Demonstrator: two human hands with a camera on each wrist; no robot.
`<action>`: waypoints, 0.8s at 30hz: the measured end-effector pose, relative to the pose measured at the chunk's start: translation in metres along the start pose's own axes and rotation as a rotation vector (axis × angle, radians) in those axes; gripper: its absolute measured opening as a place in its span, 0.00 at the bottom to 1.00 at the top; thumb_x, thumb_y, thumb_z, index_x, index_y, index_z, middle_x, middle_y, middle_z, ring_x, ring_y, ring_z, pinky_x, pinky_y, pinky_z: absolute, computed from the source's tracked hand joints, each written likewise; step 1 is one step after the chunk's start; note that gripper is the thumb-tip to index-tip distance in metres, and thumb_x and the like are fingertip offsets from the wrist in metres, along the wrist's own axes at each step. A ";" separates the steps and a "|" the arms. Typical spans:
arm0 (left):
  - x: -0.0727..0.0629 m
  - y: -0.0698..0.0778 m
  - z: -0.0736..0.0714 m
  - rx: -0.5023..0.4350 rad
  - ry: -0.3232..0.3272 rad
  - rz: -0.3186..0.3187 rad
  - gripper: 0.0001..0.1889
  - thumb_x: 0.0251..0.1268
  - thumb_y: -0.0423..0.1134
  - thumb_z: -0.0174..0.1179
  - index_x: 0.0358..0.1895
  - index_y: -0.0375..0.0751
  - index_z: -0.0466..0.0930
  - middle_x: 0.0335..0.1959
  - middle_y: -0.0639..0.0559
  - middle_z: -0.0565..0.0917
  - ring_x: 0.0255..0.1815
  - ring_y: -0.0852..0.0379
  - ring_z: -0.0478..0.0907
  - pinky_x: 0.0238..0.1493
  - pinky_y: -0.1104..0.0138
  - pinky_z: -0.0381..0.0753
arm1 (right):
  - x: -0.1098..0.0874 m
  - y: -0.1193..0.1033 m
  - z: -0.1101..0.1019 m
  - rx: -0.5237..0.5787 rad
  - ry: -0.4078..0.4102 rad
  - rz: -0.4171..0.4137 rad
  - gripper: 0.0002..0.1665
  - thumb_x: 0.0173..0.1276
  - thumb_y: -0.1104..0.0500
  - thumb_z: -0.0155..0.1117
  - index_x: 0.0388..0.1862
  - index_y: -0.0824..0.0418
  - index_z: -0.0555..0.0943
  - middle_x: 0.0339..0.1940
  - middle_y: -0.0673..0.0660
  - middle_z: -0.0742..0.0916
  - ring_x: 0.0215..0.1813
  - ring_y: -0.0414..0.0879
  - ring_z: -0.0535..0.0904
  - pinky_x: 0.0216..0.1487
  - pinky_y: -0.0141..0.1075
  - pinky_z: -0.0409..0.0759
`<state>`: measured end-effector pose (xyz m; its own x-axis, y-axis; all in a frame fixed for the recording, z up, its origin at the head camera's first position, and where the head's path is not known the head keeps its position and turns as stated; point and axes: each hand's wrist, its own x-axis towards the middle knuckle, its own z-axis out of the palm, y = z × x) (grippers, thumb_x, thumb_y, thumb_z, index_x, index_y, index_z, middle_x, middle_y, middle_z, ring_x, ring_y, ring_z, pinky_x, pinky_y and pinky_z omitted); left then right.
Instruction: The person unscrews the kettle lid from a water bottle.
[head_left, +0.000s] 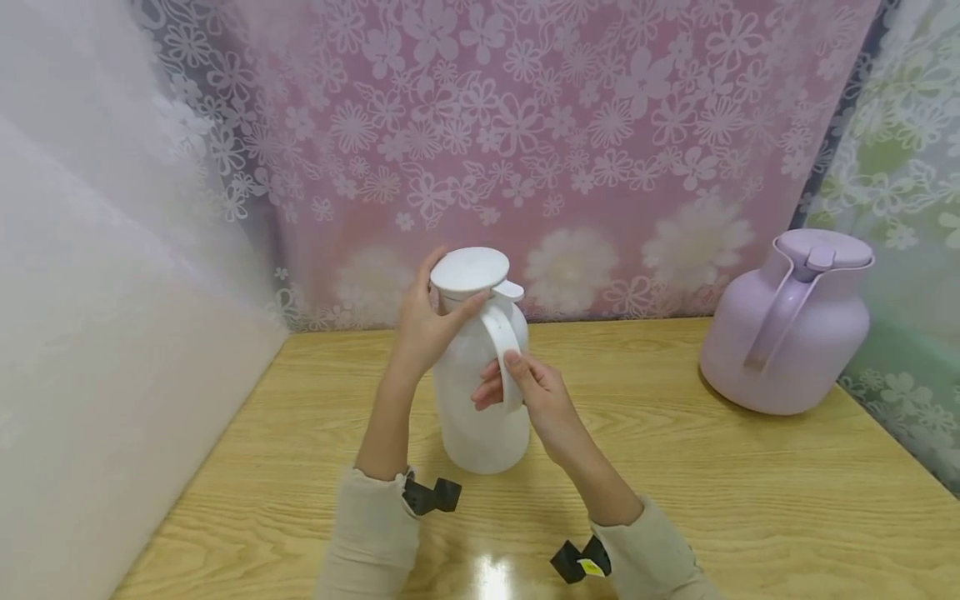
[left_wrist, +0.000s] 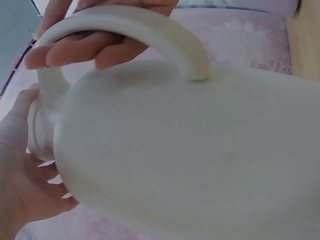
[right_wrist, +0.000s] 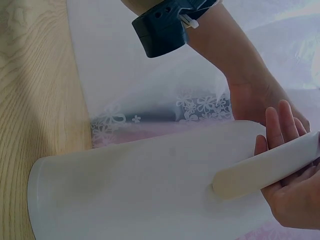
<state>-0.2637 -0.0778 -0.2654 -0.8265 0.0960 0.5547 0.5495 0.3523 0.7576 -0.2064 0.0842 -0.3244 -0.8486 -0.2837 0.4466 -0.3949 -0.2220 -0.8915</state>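
A white thermos jug (head_left: 480,437) stands upright on the wooden table, its round lid (head_left: 470,269) on top and its handle (head_left: 502,333) facing me, slightly to the right. My left hand (head_left: 422,327) holds the jug's neck just under the lid, thumb across the front and fingers round the far side. Through the handle loop pass the fingers of my right hand (head_left: 546,404), with the thumb on the handle's outer side. The left wrist view shows those fingers beneath the curved handle (left_wrist: 125,22). Part of the left hand is hidden behind the jug (right_wrist: 125,185) in the right wrist view.
A lilac thermos jug (head_left: 780,350) stands at the table's right side near the back. Behind the table (head_left: 637,467) hangs a pink flowered curtain (head_left: 487,150). A pale wall (head_left: 112,292) borders the left edge. Black wrist cameras (head_left: 433,496) sit at both cuffs.
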 end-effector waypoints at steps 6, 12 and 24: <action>0.001 -0.002 0.011 -0.086 0.091 -0.011 0.54 0.41 0.70 0.61 0.70 0.44 0.52 0.61 0.43 0.67 0.58 0.51 0.66 0.56 0.54 0.65 | 0.000 0.001 0.000 0.006 0.005 -0.001 0.25 0.76 0.50 0.41 0.39 0.72 0.75 0.27 0.61 0.85 0.31 0.55 0.82 0.42 0.48 0.77; 0.003 -0.002 0.017 -0.172 0.133 -0.020 0.46 0.46 0.56 0.68 0.68 0.43 0.57 0.56 0.44 0.70 0.53 0.53 0.69 0.53 0.58 0.68 | 0.000 0.000 0.000 -0.001 0.012 0.003 0.25 0.75 0.50 0.42 0.38 0.71 0.75 0.26 0.59 0.85 0.31 0.54 0.82 0.42 0.48 0.77; 0.008 0.005 0.020 -0.208 0.206 -0.010 0.40 0.47 0.45 0.71 0.65 0.44 0.62 0.53 0.47 0.74 0.49 0.54 0.72 0.50 0.59 0.70 | 0.000 -0.001 0.001 0.006 0.007 0.009 0.26 0.76 0.52 0.40 0.39 0.75 0.74 0.27 0.62 0.85 0.31 0.53 0.82 0.42 0.48 0.77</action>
<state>-0.2702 -0.0569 -0.2638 -0.8013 -0.1045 0.5891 0.5726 0.1514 0.8057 -0.2057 0.0839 -0.3236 -0.8544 -0.2796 0.4381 -0.3853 -0.2249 -0.8950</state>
